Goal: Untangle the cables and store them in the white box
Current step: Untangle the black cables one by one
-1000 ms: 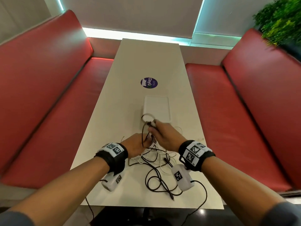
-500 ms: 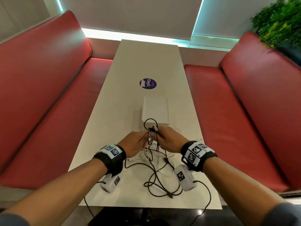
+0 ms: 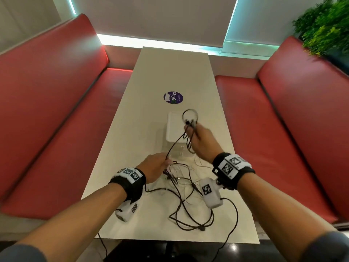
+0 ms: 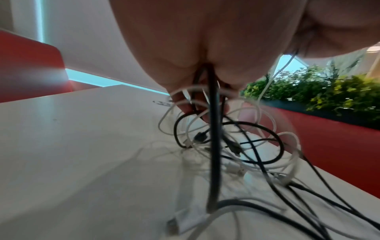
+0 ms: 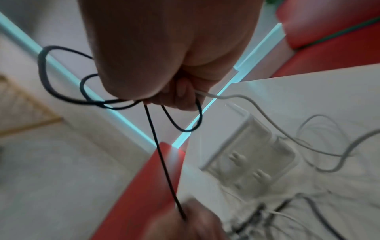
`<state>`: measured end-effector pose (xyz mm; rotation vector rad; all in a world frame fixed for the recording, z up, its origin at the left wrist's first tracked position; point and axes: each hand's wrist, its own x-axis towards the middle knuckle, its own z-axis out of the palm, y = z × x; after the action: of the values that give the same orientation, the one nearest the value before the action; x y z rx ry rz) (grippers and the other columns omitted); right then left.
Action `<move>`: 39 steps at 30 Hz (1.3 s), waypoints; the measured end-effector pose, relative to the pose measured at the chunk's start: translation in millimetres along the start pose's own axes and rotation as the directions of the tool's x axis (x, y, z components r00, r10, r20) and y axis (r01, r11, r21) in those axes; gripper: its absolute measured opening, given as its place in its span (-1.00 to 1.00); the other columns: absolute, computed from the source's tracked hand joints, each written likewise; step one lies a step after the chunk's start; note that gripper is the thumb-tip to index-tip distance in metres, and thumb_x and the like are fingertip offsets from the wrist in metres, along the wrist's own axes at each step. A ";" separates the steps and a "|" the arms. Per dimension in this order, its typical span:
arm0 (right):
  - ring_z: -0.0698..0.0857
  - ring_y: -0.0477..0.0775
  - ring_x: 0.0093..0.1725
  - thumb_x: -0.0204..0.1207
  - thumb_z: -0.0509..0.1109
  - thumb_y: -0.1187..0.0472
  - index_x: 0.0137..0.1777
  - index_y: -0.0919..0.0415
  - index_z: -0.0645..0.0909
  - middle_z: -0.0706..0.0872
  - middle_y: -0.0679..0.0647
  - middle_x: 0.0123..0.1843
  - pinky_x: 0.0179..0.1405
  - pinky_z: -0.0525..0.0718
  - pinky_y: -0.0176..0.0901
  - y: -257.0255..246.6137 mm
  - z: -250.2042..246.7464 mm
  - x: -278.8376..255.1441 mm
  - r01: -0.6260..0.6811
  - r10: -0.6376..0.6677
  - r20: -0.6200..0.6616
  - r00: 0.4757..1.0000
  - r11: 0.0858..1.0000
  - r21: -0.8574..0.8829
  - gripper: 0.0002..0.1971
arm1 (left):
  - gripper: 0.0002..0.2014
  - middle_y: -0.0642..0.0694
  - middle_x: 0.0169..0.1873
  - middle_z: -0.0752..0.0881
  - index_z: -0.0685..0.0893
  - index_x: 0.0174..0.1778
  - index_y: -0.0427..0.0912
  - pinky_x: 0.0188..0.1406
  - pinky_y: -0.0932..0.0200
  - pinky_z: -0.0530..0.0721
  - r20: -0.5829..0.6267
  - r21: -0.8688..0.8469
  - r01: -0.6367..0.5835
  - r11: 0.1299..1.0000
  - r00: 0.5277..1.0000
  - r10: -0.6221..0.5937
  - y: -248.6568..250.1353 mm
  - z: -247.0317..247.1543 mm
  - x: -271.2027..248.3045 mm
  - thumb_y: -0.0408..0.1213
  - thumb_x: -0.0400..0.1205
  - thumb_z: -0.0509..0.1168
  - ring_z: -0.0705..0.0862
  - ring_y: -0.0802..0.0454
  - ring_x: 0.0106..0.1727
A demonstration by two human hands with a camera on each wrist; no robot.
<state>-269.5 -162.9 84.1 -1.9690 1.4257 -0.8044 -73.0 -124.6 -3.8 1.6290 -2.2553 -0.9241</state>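
Above the white box (image 3: pixel 174 129), the right hand (image 3: pixel 203 140) clenches a black cable (image 3: pixel 176 141) coiled in loops, pulled taut while left hand (image 3: pixel 154 167) fingers pin the tangle (image 3: pixel 181 178) to the tabletop (image 3: pixel 120 148)

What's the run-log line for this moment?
right hand: grips looped black cable above white box | left hand: holds cable tangle | nothing stored visible

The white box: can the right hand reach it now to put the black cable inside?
Probably yes. The right hand holds the black cable just above the white box, and nothing is between them. The cable still runs to the left hand.
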 end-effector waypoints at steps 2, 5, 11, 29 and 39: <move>0.57 -0.05 -0.28 0.80 0.16 0.03 -0.08 0.04 0.52 0.63 -0.08 -0.23 -0.26 0.53 -0.09 -5.7 -17.1 9.7 -0.058 0.072 -0.092 0.993 0.987 0.147 -0.76 | -0.74 -0.04 -0.13 0.61 0.50 -0.06 -0.13 -0.02 -0.02 0.53 0.018 0.128 0.054 0.990 0.998 -0.056 -10.8 2.3 -0.2 -0.08 0.83 0.04 0.60 -0.10 -0.10; 0.50 -0.26 -0.39 0.80 0.19 0.01 -0.19 -0.11 0.47 0.51 -0.22 -0.34 -0.30 0.45 -0.25 -7.5 -28.7 9.7 -0.051 0.042 0.085 0.996 0.993 0.109 -0.73 | -0.72 -0.03 -0.08 0.68 0.56 -0.02 -0.09 0.03 0.01 0.46 0.012 0.268 0.094 0.959 0.995 -0.100 -28.4 5.6 -0.4 -0.02 0.81 0.04 0.65 -0.12 -0.01; 0.32 -0.05 -0.49 0.78 0.22 0.07 -0.20 0.10 0.52 0.40 -0.05 -0.43 -0.51 0.27 -0.16 7.7 -48.9 13.2 -0.298 0.212 0.338 0.917 0.927 0.227 -0.71 | -0.57 0.12 -0.07 0.67 0.46 0.22 0.15 0.12 -0.02 0.41 0.084 0.267 0.173 0.948 0.976 -0.202 -55.4 15.3 -11.2 0.22 0.53 0.35 0.61 0.02 0.02; 0.69 0.26 0.33 0.70 0.35 0.18 0.48 0.33 0.52 0.67 0.22 0.39 0.02 0.58 -0.08 65.0 -27.1 -20.2 0.063 0.609 0.432 0.665 0.531 -0.845 -0.60 | -0.58 -0.06 0.24 0.61 0.44 0.38 0.02 0.28 -0.10 0.38 0.026 0.424 0.200 0.883 0.972 -0.232 -38.5 20.3 0.3 -0.15 0.58 0.21 0.53 -0.13 0.28; 0.72 0.24 0.19 0.70 0.24 0.10 0.27 0.19 0.67 0.75 0.20 0.25 0.16 0.69 0.04 91.3 11.9 -44.2 -0.093 0.588 0.509 0.629 0.707 -0.701 -0.71 | -0.57 0.02 0.29 0.51 0.58 0.32 0.02 0.34 -0.01 0.45 -0.034 0.329 -0.209 0.921 0.972 0.233 17.6 31.4 7.5 -0.34 0.52 0.25 0.43 -0.02 0.32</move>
<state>-327.6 -143.7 2.4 -1.9455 1.5857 0.6974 -105.4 -116.6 -19.2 1.4499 -2.5772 -0.4491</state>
